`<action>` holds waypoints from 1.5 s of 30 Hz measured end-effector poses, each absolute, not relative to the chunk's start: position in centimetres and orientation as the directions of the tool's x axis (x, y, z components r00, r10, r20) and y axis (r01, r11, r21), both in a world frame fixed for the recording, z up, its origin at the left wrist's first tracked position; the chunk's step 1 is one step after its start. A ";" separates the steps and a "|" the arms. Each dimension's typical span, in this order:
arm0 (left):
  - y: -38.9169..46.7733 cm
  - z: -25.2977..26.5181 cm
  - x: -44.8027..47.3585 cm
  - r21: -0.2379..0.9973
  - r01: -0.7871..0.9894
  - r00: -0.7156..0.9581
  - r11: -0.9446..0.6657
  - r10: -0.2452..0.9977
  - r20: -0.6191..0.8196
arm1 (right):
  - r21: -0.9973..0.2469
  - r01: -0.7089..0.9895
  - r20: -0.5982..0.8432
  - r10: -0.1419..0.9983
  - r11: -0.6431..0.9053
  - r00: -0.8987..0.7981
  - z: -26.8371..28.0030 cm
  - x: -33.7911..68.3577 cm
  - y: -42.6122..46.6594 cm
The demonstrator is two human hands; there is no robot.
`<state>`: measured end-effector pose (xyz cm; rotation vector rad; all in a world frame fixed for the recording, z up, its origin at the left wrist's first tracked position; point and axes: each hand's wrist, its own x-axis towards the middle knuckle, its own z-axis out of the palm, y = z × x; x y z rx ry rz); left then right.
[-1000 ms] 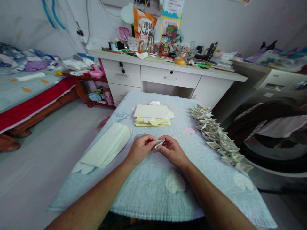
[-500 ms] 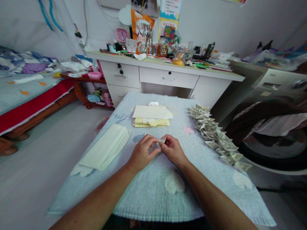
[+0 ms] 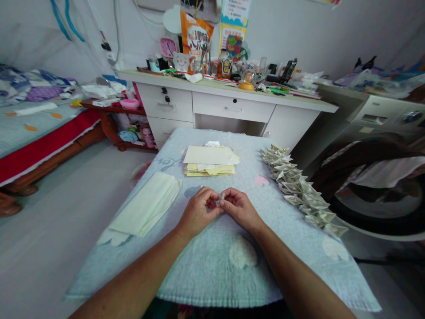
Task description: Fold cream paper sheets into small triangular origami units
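Held left hand [image 3: 198, 208] and right hand [image 3: 240, 207] close together mid-frame, fingertips [image 3: 214, 196] pinched, forearms [image 3: 146, 266] angled up from bottom edge.

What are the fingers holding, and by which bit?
A small folded paper, pinched in the fingers of the right hand, with the left hand close against it. They cover most of it, so the held part can't be told.

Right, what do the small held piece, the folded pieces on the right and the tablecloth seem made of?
Held piece: pale, perhaps paper, but mostly hidden; finish unclear. Folded pieces: probably matte paper, by their thin, pointed, creased edges. Tablecloth: likely soft, dull fabric, given its fuzzy look and ribbed-looking hem.
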<state>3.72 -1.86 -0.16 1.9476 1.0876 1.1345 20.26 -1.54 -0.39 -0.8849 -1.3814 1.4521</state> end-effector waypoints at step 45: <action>-0.9 -1.1 3.7 0.969 -0.242 0.292 0.055 0.956 0.019 | -0.907 0.188 0.328 0.913 0.376 -0.241 0.1 20.6 -2.0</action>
